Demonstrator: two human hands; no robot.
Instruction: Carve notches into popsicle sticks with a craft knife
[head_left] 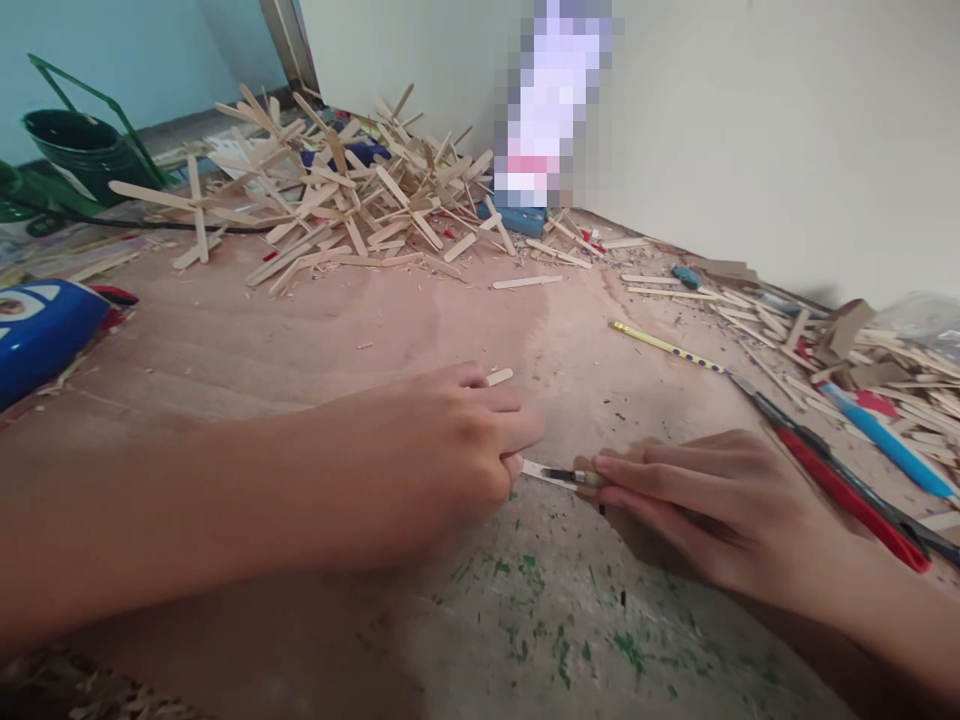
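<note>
Two hands meet low over a worn tabletop, a pale strip between them

The right hand point(705, 490) pinches a small tool point(589, 479) between thumb and fingers; it has a dark tip and a metal collar, though its exact kind is hard to tell. Directly ahead of that pinch, the tip lies over or against the pale strip point(534, 470). At the strip's other end, the left hand point(480, 430) is curled, its fingertips closed on it. One rounded stick point(500, 377) pokes out from behind the left hand's knuckles, mostly covered.

Below the grip, green specks point(525, 575) mark the tabletop point(300, 340). Just right of the right hand lies a cutter point(847, 495) with red and black handles. Beyond that hand, a yellow pencil point(667, 347) with dark spots slants across the wood, and farther right is a bright blue pen point(889, 440) among scattered sticks.

Straight beyond the grip, one loose stick point(527, 283) lies on its own. Past it, a tangled heap of wooden sticks point(375, 205) spreads toward the left, near a blurred upright panel point(555, 100). Well left of the grip are a blue case point(49, 330) and, farther back, a green can point(82, 155).
</note>
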